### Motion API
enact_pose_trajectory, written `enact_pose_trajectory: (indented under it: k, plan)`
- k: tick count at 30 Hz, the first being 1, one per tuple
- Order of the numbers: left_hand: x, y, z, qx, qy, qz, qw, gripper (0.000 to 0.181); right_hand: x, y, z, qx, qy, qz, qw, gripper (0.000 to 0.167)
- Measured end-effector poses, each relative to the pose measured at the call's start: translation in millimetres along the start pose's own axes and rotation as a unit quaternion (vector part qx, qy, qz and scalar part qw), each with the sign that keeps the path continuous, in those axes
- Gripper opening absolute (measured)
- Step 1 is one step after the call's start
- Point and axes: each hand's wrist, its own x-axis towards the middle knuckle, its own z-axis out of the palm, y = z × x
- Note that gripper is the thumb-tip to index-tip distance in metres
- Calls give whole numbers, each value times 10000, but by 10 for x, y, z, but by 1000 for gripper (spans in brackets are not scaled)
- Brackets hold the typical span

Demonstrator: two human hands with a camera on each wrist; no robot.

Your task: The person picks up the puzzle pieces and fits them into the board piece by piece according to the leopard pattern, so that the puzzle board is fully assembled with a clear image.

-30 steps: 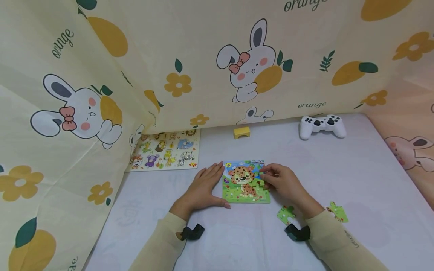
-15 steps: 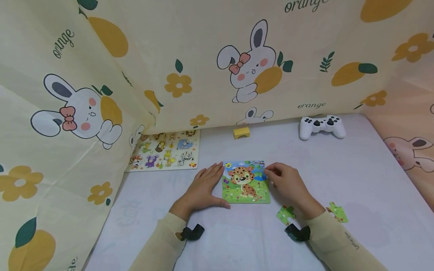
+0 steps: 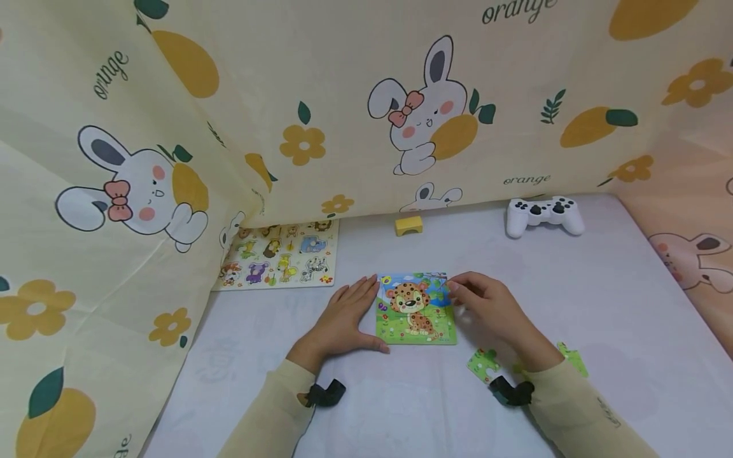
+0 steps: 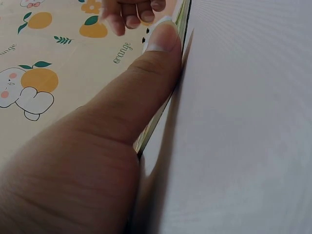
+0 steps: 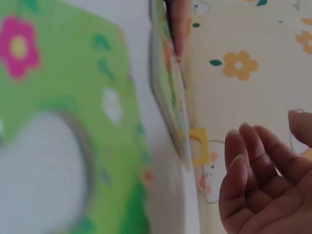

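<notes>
A leopard jigsaw puzzle (image 3: 411,312) lies flat on the white cloth. My left hand (image 3: 340,321) rests along its left side, fingers straight, with the thumb (image 4: 158,48) stretched along the near edge. At the upper right edge is my right hand (image 3: 487,305), its fingers loosely bent; the right wrist view shows nothing between those fingers (image 5: 237,183). One loose green puzzle piece (image 3: 483,364) lies near the right wrist, large and blurred in that wrist's view. The sleeve and wrist partly cover a second loose piece (image 3: 574,359).
Behind the puzzle stands a yellow arch block (image 3: 409,226). A white game controller (image 3: 544,215) sits at the back right. An animal puzzle board (image 3: 280,261) lies at the back left, partly under the printed curtain (image 3: 321,83).
The right hand held a green piece tilted over the puzzle's right side; that piece now lies flat in it. The hand has let go, and its wrist has shifted slightly right.
</notes>
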Motion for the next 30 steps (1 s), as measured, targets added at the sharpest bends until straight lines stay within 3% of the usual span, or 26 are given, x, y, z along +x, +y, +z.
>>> enact_pose_trajectory:
  k: [6,12,17,22,26,30]
  plan:
    - [4,4,9,-20,-31,-7,10000,140,-131,34,-178,288,-76,-98,9995,44]
    - [6,10,-4,14,-52,-5,10000,140,-324,154,-367,643,-128,-745,9951,38]
    - [6,18,-12,41,-68,-16,10000,140,-460,253,-512,878,-401,-1107,9892,37]
    - [12,20,-2,1,-75,-13,10000,139,-565,366,-564,886,-772,-860,9893,42]
    - [7,13,8,6,-46,-7,10000,139,-603,439,-554,640,-1201,-506,9894,44]
    - [4,2,5,14,-8,-4,10000,139,-590,499,-540,283,-1567,-464,9862,50]
